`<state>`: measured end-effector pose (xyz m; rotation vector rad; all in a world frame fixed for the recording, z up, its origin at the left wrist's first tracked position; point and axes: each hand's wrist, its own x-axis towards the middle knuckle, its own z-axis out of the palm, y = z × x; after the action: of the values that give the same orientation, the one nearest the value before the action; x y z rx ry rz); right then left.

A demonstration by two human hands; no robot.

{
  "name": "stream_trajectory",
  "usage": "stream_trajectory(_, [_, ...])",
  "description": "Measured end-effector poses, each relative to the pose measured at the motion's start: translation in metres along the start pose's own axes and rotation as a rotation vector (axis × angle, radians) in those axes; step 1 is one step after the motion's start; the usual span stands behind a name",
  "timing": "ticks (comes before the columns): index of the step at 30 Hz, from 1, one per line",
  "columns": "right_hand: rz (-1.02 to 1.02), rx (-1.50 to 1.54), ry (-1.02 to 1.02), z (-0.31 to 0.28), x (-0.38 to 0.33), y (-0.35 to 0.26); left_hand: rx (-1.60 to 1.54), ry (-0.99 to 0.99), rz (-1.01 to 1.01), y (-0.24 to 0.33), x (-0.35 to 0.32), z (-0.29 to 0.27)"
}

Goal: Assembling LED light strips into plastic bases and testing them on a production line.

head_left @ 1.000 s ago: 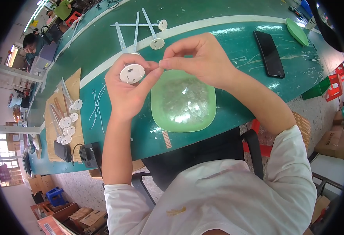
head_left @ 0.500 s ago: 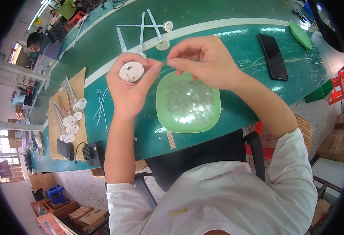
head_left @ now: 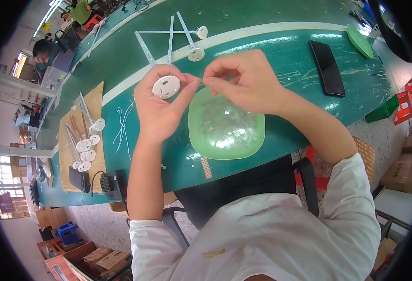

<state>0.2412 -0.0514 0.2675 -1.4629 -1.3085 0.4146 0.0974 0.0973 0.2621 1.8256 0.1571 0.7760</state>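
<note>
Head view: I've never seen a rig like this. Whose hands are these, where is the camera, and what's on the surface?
There is no robot: these are a person's own bare hands. The camera is worn on the head, looking down; its fisheye lens bends straight edges. The left hand holds a white disc. The right hand is close beside it; whether its fingers pinch anything is too small to tell. On the green table are a light-green bowl of small shiny pieces, a black phone and a cardboard sheet bearing more discs on strips.
</note>
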Motion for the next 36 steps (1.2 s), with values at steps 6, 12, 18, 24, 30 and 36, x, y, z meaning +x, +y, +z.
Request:
stream_trajectory(6, [-0.304, -0.155, 0.282, 0.002, -0.005, 0.001, -0.493, -0.110, 0.045, 0.005, 0.002, 0.013])
stream_trajectory(12, [-0.611, -0.324, 0.422, 0.008, -0.004, 0.001, -0.513, -0.210, 0.120, 0.012, -0.004, 0.020])
stream_trajectory(18, [-0.668, -0.357, 0.436, 0.008, -0.008, 0.000, -0.572, -0.234, 0.137, 0.009, -0.006, 0.018])
stream_trajectory(24, [-0.709, -0.367, 0.433, 0.009, -0.008, -0.001, -0.612, -0.220, 0.102, 0.007, -0.007, 0.017])
stream_trajectory(30, [-0.715, -0.309, 0.413, 0.013, -0.008, -0.003, -0.582, -0.222, 0.097, 0.007, -0.009, 0.020])
stream_trajectory(36, [-0.739, -0.341, 0.491, 0.015, -0.011, 0.001, -0.555, -0.235, 0.131, 0.002, -0.008, 0.026])
